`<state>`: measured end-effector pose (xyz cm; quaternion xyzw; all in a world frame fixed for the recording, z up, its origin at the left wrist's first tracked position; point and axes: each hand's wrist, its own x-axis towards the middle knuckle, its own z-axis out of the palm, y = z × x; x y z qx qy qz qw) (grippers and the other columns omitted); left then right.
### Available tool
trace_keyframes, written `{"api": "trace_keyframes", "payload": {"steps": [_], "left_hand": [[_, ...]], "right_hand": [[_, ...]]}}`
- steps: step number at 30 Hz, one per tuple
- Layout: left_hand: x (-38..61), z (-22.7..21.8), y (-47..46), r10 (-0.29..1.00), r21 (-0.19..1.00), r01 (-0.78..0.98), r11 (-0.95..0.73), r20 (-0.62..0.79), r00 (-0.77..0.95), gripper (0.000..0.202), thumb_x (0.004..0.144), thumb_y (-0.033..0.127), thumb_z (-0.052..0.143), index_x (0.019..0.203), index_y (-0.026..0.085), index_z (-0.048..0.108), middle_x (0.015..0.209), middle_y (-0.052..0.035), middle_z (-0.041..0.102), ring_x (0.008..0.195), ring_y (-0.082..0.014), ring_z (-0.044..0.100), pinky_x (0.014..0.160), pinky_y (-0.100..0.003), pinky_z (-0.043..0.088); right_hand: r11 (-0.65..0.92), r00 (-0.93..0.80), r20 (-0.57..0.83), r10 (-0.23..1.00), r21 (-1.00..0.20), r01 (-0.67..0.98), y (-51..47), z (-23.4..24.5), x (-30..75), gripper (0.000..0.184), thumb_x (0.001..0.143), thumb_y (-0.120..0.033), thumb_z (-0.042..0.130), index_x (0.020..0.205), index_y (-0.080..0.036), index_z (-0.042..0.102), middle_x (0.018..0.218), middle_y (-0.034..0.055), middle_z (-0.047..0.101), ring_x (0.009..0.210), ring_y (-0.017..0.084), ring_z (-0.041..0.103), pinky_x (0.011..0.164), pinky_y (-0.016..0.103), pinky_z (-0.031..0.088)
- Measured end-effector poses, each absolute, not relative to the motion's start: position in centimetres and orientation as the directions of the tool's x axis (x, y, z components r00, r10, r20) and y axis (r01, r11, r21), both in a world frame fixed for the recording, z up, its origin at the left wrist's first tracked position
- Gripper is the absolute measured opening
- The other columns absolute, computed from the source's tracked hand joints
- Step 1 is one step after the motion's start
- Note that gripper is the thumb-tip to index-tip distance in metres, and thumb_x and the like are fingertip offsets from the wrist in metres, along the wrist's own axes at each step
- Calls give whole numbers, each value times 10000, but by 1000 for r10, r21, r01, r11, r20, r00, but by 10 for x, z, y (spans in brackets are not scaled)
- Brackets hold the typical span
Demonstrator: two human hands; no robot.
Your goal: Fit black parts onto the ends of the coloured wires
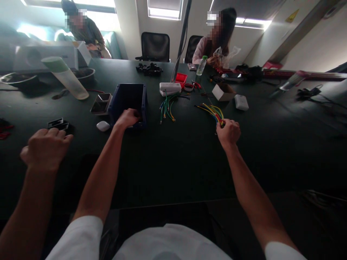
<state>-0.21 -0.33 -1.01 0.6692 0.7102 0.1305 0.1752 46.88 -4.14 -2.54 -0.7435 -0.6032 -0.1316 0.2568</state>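
Note:
My left hand is closed over the near rim of a dark blue plastic bin that stands on the dark table. My right hand is closed on one end of a bundle of yellow, green and red wires, which fan out away from me on the table. A second bundle of mostly green wires lies loose between the two hands. Another person's fist rests on the table at my far left.
Near the bin lie a white pebble-shaped case and a small dark tray. Further back are a green-capped bottle, a white box, a small carton and a white block. Two people sit across the table.

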Motion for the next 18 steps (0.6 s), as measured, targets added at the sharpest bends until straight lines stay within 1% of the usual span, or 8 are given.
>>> {"api": "trace_keyframes", "payload": {"steps": [2, 5, 9, 11, 13, 15, 18], "left_hand": [[-3, -11, -3, 997, 432, 900, 62, -62, -39, 288, 749, 357, 643, 982, 206, 721, 997, -81, 731, 910, -237, 681, 785, -308, 533], [-5, -13, -3, 999, 455, 890, 40, -44, -22, 303, 748, 303, 639, 1020, 196, 717, 1042, -77, 732, 953, -225, 681, 814, -281, 533], [-6, -15, -1, 998, 465, 885, 25, -55, 1, 323, 758, 276, 619, 1053, 196, 723, 1065, -77, 735, 994, -222, 680, 836, -267, 535], [-6, -15, 0, 998, 461, 887, 23, -64, 7, 320, 761, 263, 608, 1051, 198, 727, 1063, -76, 737, 993, -224, 681, 841, -272, 535], [-6, -15, 0, 998, 451, 892, 27, -69, 4, 317, 759, 255, 608, 1046, 199, 729, 1061, -75, 738, 986, -223, 681, 839, -272, 535], [-6, -14, 0, 997, 440, 897, 39, -75, -7, 315, 751, 260, 618, 1041, 205, 730, 1057, -71, 738, 977, -219, 682, 830, -266, 535], [-5, -14, 0, 997, 438, 898, 47, -74, -16, 318, 743, 266, 630, 1041, 211, 728, 1059, -68, 735, 978, -214, 679, 831, -255, 532]], "right_hand": [[-93, 207, 535, 819, -232, 968, -42, -25, 467, 336, 844, -292, 540, 1092, -117, 683, 1046, 174, 675, 993, 306, 545, 860, 428, 435], [11, 140, 570, 810, -253, 967, -45, -25, 459, 318, 861, -271, 517, 1087, -115, 677, 1071, 173, 670, 1036, 294, 534, 943, 440, 400], [137, 38, 581, 813, -253, 958, -50, -29, 441, 330, 888, -289, 486, 1113, -126, 662, 1106, 159, 666, 1092, 293, 532, 982, 440, 382], [201, -13, 579, 815, -262, 944, -53, -34, 429, 364, 904, -301, 465, 1168, -116, 634, 1116, 153, 666, 1093, 286, 539, 1001, 432, 377], [242, -44, 549, 835, -294, 925, -56, -40, 417, 384, 910, -298, 455, 1215, -113, 599, 1078, 140, 676, 1069, 277, 551, 991, 415, 394], [281, -104, 488, 867, -305, 910, -57, -45, 407, 391, 908, -292, 458, 1238, -119, 579, 1056, 132, 680, 1053, 275, 556, 969, 406, 414], [350, -217, 412, 885, -282, 893, -55, -49, 397, 374, 903, -284, 467, 1222, -129, 587, 1083, 138, 675, 1058, 281, 560, 959, 402, 425]]}}
